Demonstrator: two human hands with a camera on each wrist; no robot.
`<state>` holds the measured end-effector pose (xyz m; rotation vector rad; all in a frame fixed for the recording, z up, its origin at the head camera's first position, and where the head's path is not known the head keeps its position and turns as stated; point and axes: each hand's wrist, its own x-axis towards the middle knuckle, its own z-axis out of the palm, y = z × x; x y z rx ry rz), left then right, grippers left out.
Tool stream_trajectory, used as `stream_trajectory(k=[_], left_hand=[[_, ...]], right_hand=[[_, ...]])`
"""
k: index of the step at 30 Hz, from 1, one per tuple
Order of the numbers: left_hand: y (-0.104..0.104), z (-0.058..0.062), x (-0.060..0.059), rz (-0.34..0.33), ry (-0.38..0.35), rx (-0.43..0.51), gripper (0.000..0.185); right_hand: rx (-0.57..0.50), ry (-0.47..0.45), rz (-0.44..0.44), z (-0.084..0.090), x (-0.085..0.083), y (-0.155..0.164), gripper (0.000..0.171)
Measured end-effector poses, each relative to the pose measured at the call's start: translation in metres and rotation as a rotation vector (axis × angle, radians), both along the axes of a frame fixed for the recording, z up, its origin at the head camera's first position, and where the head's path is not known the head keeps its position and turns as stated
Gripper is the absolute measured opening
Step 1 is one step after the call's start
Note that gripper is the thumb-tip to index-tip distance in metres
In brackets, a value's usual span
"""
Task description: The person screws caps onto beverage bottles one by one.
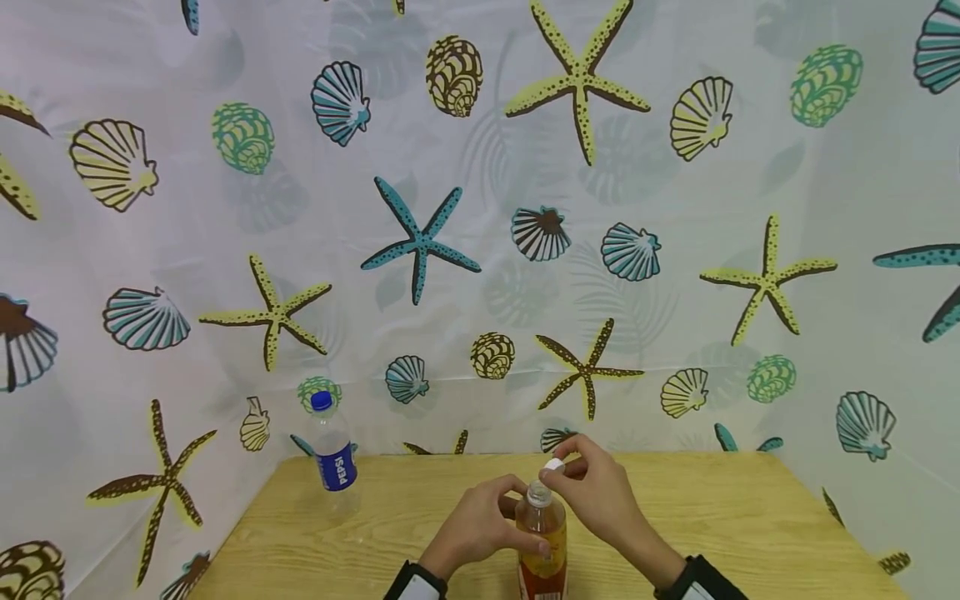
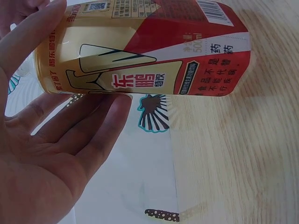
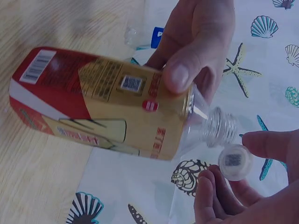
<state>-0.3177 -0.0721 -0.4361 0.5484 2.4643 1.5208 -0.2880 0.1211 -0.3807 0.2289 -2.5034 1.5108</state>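
Observation:
A drink bottle (image 1: 543,546) with a gold and red label stands on the wooden table, its clear threaded neck (image 3: 222,126) uncovered. My left hand (image 1: 480,521) grips it around the upper body, thumb on one side and fingers on the other; the left wrist view shows the label (image 2: 140,51) close up. Just beside the bottle mouth, my right hand (image 1: 600,492) pinches a white cap (image 3: 235,162) between thumb and fingers. The inside of the cap faces the camera in the right wrist view. The cap is apart from the neck.
A clear bottle with a blue cap and a blue Pepsi label (image 1: 336,468) stands at the table's back left. Behind the wooden table (image 1: 420,492) hangs a white cloth (image 1: 450,317) printed with shells and starfish, which also closes off both sides.

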Motion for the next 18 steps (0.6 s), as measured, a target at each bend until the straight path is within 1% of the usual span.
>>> stream_trajectory(k=[4,7,9,13,18], left_hand=[[0.000,-0.001,-0.001,-0.003,-0.003,0.009,0.044],[0.000,-0.002,-0.002,-0.006,-0.001,0.011,0.044],[-0.001,-0.002,-0.002,-0.008,0.002,0.014,0.044],[-0.002,-0.003,-0.002,-0.007,0.011,0.010,0.045],[-0.001,-0.002,0.000,-0.008,0.005,0.015,0.045]], right_hand=[[-0.036,0.029,-0.016,-0.002,0.004,-0.004,0.028],[-0.054,0.027,0.015,-0.006,0.005,-0.005,0.029],[-0.046,0.032,0.043,-0.008,0.005,-0.006,0.029],[0.013,0.074,0.092,-0.011,0.005,-0.007,0.029],[0.132,0.145,0.087,-0.011,0.007,-0.007,0.020]])
